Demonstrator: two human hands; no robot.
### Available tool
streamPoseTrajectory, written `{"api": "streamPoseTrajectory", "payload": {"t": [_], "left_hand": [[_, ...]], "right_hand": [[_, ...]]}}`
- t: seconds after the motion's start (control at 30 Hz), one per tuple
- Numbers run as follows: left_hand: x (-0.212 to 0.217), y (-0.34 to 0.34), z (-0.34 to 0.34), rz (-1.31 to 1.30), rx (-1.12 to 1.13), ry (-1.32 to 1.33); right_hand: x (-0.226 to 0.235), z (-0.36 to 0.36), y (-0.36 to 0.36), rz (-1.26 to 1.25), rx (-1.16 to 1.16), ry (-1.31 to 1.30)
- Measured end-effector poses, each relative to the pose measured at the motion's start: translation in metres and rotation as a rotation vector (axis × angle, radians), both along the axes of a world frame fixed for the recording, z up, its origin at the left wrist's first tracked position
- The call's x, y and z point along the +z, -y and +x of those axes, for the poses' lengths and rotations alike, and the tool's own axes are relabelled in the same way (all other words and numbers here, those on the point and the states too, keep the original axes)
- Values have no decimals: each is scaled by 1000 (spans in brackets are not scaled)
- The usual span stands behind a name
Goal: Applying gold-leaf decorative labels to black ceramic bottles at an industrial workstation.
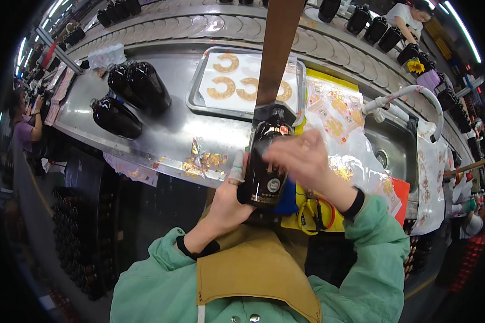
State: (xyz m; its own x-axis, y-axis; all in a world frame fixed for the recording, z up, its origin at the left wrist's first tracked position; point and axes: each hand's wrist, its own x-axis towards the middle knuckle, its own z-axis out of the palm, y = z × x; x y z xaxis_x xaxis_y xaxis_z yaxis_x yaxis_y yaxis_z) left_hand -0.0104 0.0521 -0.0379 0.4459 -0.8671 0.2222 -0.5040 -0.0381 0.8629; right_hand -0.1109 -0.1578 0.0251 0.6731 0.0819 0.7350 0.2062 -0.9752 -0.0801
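Note:
A dark glossy bottle [268,180] with a round label low on its side leans in front of me at the table's front edge. My left hand [233,203] grips its lower left side, with a whitish cover on one finger. Across the bottle's upper front lies my right hand [307,159], fingers stretched out and blurred by motion; nothing shows in them. Behind the bottle, a metal tray [191,99] bears a white sheet with several C-shaped gold labels [221,88]. Crumpled gold foil scraps [203,160] lie left of my left hand.
More dark bottles [140,86] stand at the left on the metal table [172,126]. Yellow-handled scissors [310,212] hang near my right forearm. A sink [380,137] with a tap [409,94] is at the right. A brown upright post [277,48] crosses the view. Co-workers [409,21] sit beyond the conveyor [199,29].

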Motion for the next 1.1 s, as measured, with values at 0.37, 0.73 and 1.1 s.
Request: {"api": "streamPoseTrajectory", "payload": {"t": [0.37, 0.73, 1.1], "left_hand": [[-9, 3, 2, -21, 8, -83], [-16, 0, 3, -133, 9, 93], [-15, 1, 2, -207, 21, 258]], "right_hand": [[-4, 5, 15, 14, -119, -42], [-2, -34, -44, 4, -9, -103], [-8, -62, -78, 145, 139, -227]]}}
